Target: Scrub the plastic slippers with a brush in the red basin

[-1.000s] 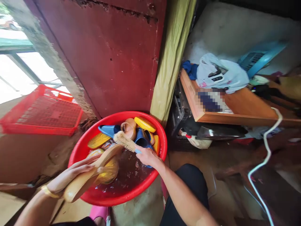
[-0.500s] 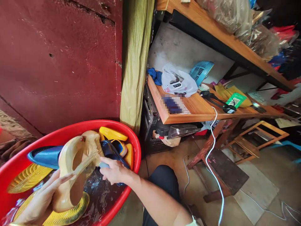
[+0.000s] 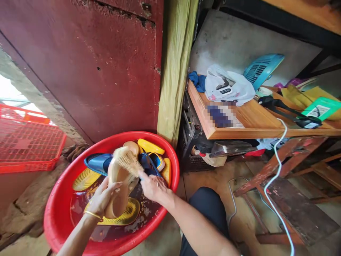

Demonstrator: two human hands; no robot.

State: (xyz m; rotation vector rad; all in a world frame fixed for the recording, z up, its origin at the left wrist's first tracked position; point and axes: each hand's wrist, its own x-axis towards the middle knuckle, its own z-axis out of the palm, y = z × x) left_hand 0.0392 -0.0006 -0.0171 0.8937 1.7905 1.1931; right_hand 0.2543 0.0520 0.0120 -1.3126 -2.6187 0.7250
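My left hand (image 3: 99, 199) is closed around a beige slipper (image 3: 117, 206), held tilted above the water in a red tub (image 3: 52, 217). My right hand (image 3: 154, 187) grips the handle of a scrubbing brush (image 3: 130, 160), whose bristles lie against the far end of that slipper. Several other slippers lie about in the tub: a blue slipper (image 3: 96, 163) on the left, a yellow slipper (image 3: 85, 179) below it, and another yellow slipper (image 3: 130, 214) under my hands. A bright yellow slipper (image 3: 151, 146) rests by the far rim.
A maroon door (image 3: 114, 89) stands behind the tub. At far left is a red plastic crate (image 3: 29, 145). On the right, a wooden table (image 3: 255, 117) bears a white plastic bag (image 3: 226, 85) and a blue fan (image 3: 262, 71). A white cable (image 3: 277, 156) hangs from its edge.
The view has turned left, so the tub sits further right and the crate shows. The brush has moved onto the slipper's far end, and both hands still hold their things.
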